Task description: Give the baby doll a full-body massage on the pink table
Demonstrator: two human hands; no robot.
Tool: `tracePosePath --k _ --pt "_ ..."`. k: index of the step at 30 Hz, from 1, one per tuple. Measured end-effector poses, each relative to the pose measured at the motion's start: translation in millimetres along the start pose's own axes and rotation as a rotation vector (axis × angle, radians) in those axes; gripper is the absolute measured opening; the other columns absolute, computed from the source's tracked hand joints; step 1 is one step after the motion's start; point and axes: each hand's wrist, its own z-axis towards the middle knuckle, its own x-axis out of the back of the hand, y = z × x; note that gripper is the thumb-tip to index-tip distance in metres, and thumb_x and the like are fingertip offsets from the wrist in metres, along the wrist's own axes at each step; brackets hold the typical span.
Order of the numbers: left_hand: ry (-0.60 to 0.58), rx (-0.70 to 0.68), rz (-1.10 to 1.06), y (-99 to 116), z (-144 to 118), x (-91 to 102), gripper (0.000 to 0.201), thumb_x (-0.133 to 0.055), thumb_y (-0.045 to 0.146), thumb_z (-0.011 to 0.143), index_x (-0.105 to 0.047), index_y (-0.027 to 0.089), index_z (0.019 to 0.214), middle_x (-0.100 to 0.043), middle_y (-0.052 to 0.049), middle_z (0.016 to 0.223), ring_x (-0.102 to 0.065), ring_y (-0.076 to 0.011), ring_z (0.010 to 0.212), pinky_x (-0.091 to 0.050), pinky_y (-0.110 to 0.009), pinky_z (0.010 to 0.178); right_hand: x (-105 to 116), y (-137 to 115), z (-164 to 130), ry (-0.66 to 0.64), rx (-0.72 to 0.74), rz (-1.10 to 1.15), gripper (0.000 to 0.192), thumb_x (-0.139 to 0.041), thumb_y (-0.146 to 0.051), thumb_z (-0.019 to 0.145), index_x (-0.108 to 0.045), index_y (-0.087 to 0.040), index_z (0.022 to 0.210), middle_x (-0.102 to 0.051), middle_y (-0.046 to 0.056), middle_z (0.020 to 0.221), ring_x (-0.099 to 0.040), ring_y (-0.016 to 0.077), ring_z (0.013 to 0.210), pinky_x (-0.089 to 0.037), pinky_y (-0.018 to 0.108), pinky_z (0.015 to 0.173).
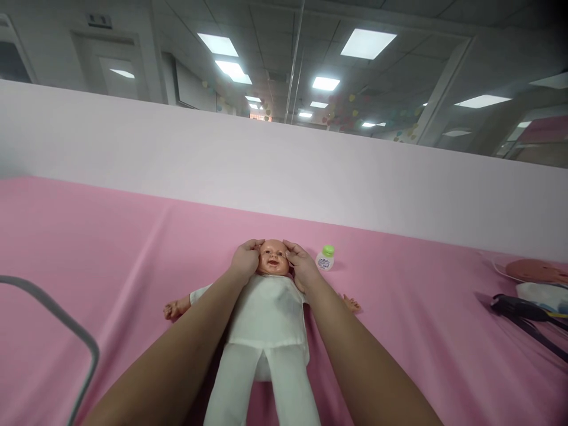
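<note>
A baby doll (274,310) in a white top and white trousers lies on its back, arms spread out to the sides, its head away from me. Around the left side of its head curls my left hand (247,260), fingers bent against the temple. My right hand (302,264) cups the opposite side, fingertips on the forehead and cheek. Both hands hold the head between them. Just right of my right hand stands a small clear bottle (325,258) with a green cap. My palms are hidden from view.
Pink cloth (133,260) with some creases covers the surface. A white wall (284,171) with glass above runs behind. At the right edge lie another doll (535,270) and a black-handled tool (517,306) with a cable. A grey curved bar (57,310) rises at the left.
</note>
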Motion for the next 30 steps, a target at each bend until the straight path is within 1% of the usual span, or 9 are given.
tracePosePath --k 4,7,10,13,15,19,24,27,30 --pt "-0.035 0.008 -0.021 0 0 1.5 0.031 -0.068 0.024 0.078 -0.077 0.020 0.107 -0.081 -0.010 0.109 -0.075 -0.0259 0.099 -0.060 -0.038 0.090 5 -8 -5 -0.077 -0.014 -0.002 0.054 -0.088 -0.031 0.068 -0.073 -0.033 0.120 -0.069 0.004 0.138 -0.064 0.0262 0.124 -0.052 0.044 0.104" --pt "-0.057 -0.003 0.000 4 -3 2.3 0.034 -0.074 0.033 0.079 -0.077 0.021 0.111 -0.080 -0.010 0.111 -0.074 -0.0264 0.102 -0.059 -0.037 0.091 3 -13 -8 -0.095 0.006 -0.004 0.053 -0.090 -0.031 0.068 -0.073 -0.030 0.118 -0.071 0.004 0.132 -0.065 0.0257 0.122 -0.051 0.043 0.105" --pt "-0.055 -0.013 0.041 8 -7 2.6 0.041 -0.081 0.038 0.075 -0.075 0.022 0.113 -0.079 -0.010 0.112 -0.074 -0.0268 0.100 -0.059 -0.036 0.089 -2 -16 -9 -0.094 0.034 -0.015 0.052 -0.091 -0.033 0.068 -0.072 -0.028 0.116 -0.073 0.004 0.123 -0.066 0.0246 0.118 -0.051 0.042 0.105" --pt "-0.062 -0.001 0.082 12 -10 2.2 0.046 -0.083 0.039 0.074 -0.073 0.021 0.116 -0.078 -0.010 0.112 -0.075 -0.0264 0.096 -0.059 -0.034 0.082 -7 -16 -9 -0.063 0.053 -0.051 0.056 -0.093 -0.035 0.065 -0.070 -0.026 0.115 -0.072 0.005 0.122 -0.066 0.0242 0.116 -0.052 0.041 0.104" --pt "-0.063 0.004 0.111 14 -11 1.4 0.045 -0.083 0.039 0.075 -0.072 0.021 0.115 -0.078 -0.011 0.113 -0.075 -0.0259 0.094 -0.058 -0.032 0.078 -10 -14 -8 -0.025 0.070 -0.101 0.059 -0.094 -0.037 0.064 -0.068 -0.026 0.116 -0.070 0.005 0.124 -0.066 0.0244 0.116 -0.052 0.041 0.103" --pt "-0.025 0.012 0.163 16 -11 -0.9 0.044 -0.084 0.037 0.073 -0.072 0.021 0.113 -0.078 -0.010 0.108 -0.075 -0.0251 0.090 -0.058 -0.030 0.073 -18 -11 -7 0.041 0.097 -0.205 0.063 -0.093 -0.042 0.064 -0.066 -0.026 0.119 -0.070 0.006 0.123 -0.067 0.0256 0.112 -0.055 0.041 0.097" --pt "-0.002 -0.035 0.202 12 -9 -1.9 0.042 -0.082 0.045 0.076 -0.075 0.022 0.111 -0.079 -0.010 0.107 -0.075 -0.0269 0.094 -0.057 -0.033 0.080 -23 -7 -6 0.102 0.139 -0.191 0.054 -0.090 -0.043 0.065 -0.067 -0.026 0.111 -0.073 0.005 0.114 -0.067 0.0252 0.109 -0.054 0.041 0.098" --pt "-0.001 -0.061 0.176 7 -6 -1.4 0.038 -0.079 0.047 0.079 -0.077 0.022 0.108 -0.080 -0.009 0.105 -0.074 -0.0275 0.099 -0.057 -0.034 0.084 -22 -7 -6 0.084 0.120 -0.130 0.050 -0.088 -0.044 0.067 -0.068 -0.025 0.108 -0.073 0.005 0.114 -0.068 0.0247 0.107 -0.054 0.042 0.098" --pt "-0.012 -0.064 0.142 5 -4 -1.2 0.030 -0.074 0.043 0.083 -0.077 0.022 0.104 -0.080 -0.008 0.107 -0.074 -0.0262 0.100 -0.057 -0.034 0.087 -18 -9 -7 0.041 0.073 -0.064 0.049 -0.088 -0.043 0.068 -0.069 -0.027 0.111 -0.073 0.005 0.119 -0.068 0.0246 0.110 -0.054 0.042 0.099"
